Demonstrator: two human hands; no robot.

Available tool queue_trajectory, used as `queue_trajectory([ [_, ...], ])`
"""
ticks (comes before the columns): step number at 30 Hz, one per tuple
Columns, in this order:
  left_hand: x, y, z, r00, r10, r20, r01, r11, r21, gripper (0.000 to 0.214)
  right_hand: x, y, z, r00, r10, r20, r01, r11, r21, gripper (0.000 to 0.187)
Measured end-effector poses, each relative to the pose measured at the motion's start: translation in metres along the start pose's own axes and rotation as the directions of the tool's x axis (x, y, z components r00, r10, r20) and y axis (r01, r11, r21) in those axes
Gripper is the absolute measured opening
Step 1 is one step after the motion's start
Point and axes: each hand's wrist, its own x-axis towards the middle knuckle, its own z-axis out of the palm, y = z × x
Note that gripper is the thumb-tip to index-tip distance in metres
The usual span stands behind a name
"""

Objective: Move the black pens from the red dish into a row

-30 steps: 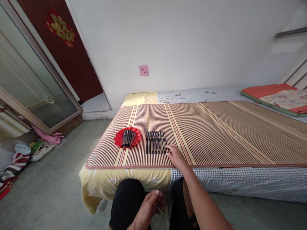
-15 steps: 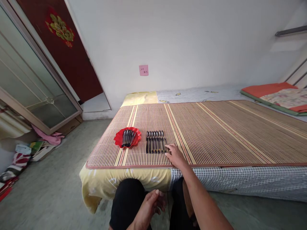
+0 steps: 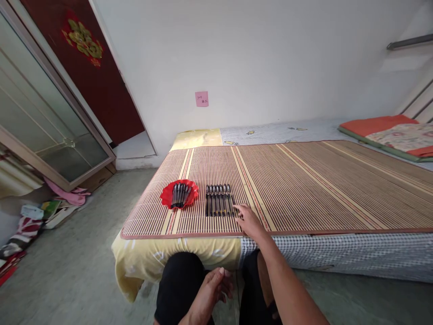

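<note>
Several black pens (image 3: 218, 201) lie side by side in a neat row on the striped woven mat (image 3: 304, 189), caps pointing away from me. My right hand (image 3: 248, 220) is at the right end of this row, fingers stretched toward the last pen. Its fingertips are beside or lightly touching that pen; I cannot tell which. Left of the row, a red scalloped dish (image 3: 165, 197) holds several more black pens (image 3: 181, 195). Down between my knees, my left hand (image 3: 214, 286) rests loosely curled with nothing visible in it, its thumb apart from the fingers.
The mat covers a bed with a yellow and checked sheet (image 3: 189, 253). Folded orange and green bedding (image 3: 382, 128) lies at the far right. A pink note (image 3: 202, 99) is stuck to the wall behind. Papers and cloths (image 3: 34, 221) are on the floor at left.
The right thumb has drawn back slightly to the right beside the row's end. The left hand, the row of pens and the dish stay as they were.
</note>
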Motion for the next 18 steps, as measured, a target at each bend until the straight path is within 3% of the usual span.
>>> queue_trajectory([
  [11,-0.006,0.009,0.005,0.999,-0.026,-0.018,0.026,0.999,0.018,0.068,0.007,0.014,0.009,0.997,-0.037,-0.066,0.042,0.996,0.082,0.047],
  [18,-0.006,0.01,0.002,0.999,-0.041,0.025,0.04,0.998,0.042,0.066,0.006,0.018,0.012,0.994,-0.034,-0.103,0.046,0.992,0.117,0.044],
])
